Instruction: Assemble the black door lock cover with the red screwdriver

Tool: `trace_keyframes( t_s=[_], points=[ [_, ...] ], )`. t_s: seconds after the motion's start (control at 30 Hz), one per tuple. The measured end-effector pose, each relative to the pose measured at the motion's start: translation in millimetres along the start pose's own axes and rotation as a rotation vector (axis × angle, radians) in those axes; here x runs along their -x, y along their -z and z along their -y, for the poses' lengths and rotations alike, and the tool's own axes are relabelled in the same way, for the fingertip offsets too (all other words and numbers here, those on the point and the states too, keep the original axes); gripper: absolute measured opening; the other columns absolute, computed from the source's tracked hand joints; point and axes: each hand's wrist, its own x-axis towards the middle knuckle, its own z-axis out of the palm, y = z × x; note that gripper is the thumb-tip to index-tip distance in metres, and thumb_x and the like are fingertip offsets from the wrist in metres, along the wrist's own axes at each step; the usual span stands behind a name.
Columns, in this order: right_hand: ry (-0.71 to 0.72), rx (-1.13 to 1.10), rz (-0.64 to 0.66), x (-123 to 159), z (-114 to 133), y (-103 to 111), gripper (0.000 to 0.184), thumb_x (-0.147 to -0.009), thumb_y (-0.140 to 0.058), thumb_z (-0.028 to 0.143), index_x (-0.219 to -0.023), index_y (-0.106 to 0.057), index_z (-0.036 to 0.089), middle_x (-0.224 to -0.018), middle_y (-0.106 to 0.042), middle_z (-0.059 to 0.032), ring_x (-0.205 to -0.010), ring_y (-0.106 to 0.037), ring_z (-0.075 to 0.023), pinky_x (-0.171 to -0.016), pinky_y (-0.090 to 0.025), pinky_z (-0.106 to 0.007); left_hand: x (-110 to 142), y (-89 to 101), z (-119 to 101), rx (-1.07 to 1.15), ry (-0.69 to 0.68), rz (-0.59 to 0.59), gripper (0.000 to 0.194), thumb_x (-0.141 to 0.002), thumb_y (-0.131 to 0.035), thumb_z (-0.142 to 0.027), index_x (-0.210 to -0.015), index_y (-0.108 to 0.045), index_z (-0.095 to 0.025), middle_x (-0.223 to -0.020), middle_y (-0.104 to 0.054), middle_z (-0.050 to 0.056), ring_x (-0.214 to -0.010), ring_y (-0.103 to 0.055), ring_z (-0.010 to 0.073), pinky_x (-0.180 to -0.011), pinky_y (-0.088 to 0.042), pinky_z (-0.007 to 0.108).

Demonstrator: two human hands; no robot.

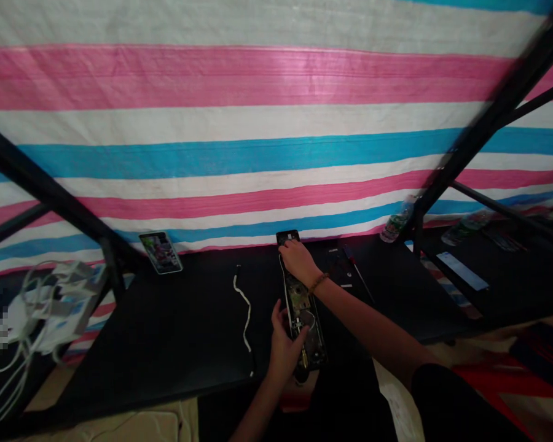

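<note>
A long black casing [321, 344] with exposed metal parts, resembling an opened electronic door lock, lies lengthwise before me near the table's front edge. My right hand [299, 263] bends over its upper part, fingers closed near the top of a white cable [284, 285]. What the fingertips pinch is hidden. Lower down, my left hand [286, 347] wraps the casing's left side, its thumb reaching over the inner parts. A brass-coloured rod [305, 359] shows beside that thumb. Left of the casing, a separate white cable [247, 313] with dark ends lies on the black table [166, 325].
A screwdriver [359, 273] and small loose parts [346, 285] lie to the right. A phone [162, 252] leans at the back left. Plastic bottles [396, 224] stand or lie near the right frame bar [465, 147]. White chargers and cords [64, 301] crowd the far left.
</note>
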Motion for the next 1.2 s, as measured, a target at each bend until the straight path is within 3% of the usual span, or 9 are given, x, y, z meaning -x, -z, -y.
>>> trace_keyframes(
  t_s=[0.3,0.67,0.83,0.97,1.2],
  points=[
    [0.004,0.059,0.065,-3,-2,11,0.023,-0.098,-0.051,0.021,-0.098,-0.074,0.017,-0.105,-0.069,-0.0148,-0.103,-0.061,-0.0279,-0.092,-0.044,-0.038,1,0.4,-2,0.005,0.017,0.014,0.088,-0.082,-0.071,-0.028,-0.152,-0.018,-0.027,-0.133,-0.06,0.013,-0.115,-0.067,0.0258,-0.103,-0.049,0.047],
    [-0.001,0.093,0.156,-13,-3,16,0.025,-0.097,-0.051,0.019,-0.095,-0.075,0.014,-0.101,-0.071,-0.0147,-0.095,-0.067,-0.0244,-0.085,-0.047,-0.032,2,-1.2,-4,-0.007,0.022,0.013,0.087,-0.082,-0.069,-0.029,-0.152,-0.018,-0.022,-0.131,-0.059,0.013,-0.116,-0.066,0.0257,-0.104,-0.048,0.047],
    [-0.028,0.062,0.173,-12,-3,20,0.025,-0.097,-0.051,0.02,-0.104,-0.074,0.017,-0.107,-0.072,-0.0123,-0.1,-0.067,-0.0223,-0.087,-0.047,-0.029,1,0.2,-3,-0.007,0.013,0.023,0.086,-0.083,-0.069,-0.03,-0.152,-0.018,-0.023,-0.133,-0.059,0.014,-0.116,-0.067,0.026,-0.105,-0.048,0.048],
    [-0.044,0.042,0.204,-15,-3,26,0.023,-0.095,-0.053,0.019,-0.1,-0.075,0.018,-0.107,-0.074,-0.0102,-0.102,-0.067,-0.0211,-0.087,-0.048,-0.027,-1,1.2,1,-0.012,-0.001,0.018,0.087,-0.083,-0.07,-0.034,-0.152,-0.018,-0.023,-0.133,-0.06,0.014,-0.115,-0.067,0.0268,-0.103,-0.05,0.048],
    [-0.083,0.036,0.25,-24,1,35,0.02,-0.089,-0.058,0.013,-0.099,-0.075,0.014,-0.107,-0.075,-0.0144,-0.101,-0.069,-0.0235,-0.083,-0.05,-0.028,-4,-0.2,5,-0.018,0.014,0.021,0.088,-0.084,-0.068,-0.041,-0.153,-0.016,-0.022,-0.135,-0.057,0.016,-0.119,-0.066,0.0277,-0.106,-0.048,0.049]
  ],
)
